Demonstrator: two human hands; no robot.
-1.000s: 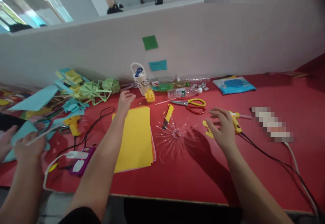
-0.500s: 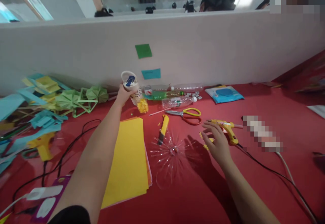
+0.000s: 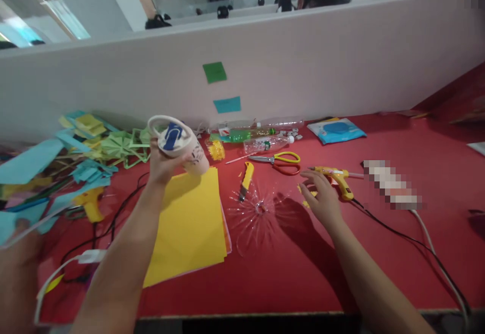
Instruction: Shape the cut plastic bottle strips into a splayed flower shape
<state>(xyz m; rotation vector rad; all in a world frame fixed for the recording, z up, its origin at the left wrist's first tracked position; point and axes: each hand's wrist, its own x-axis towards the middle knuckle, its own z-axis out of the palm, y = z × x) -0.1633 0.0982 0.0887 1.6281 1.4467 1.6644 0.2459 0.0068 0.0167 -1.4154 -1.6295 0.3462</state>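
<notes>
My left hand is wrapped round a white tumbler with a blue-and-white lid and a loop handle, held tilted above a stack of yellow paper. My right hand hovers with fingers apart beside a yellow glue gun, partly over small yellow scraps; it holds nothing. Between the hands lie a clear plastic bottle piece cut into splayed strips, a yellow utility knife and scissors with yellow and red handles.
Plastic bottles, a yellow tinsel-like bundle and a blue wipes pack line the white partition. Folded paper shapes and another glue gun lie left. Another person's hand is at the left edge. Cables cross both sides.
My left hand has lifted the tumbler from the back of the table and brought it nearer and left. Another person's hand has come into view at left. My right hand stays by the glue gun.
</notes>
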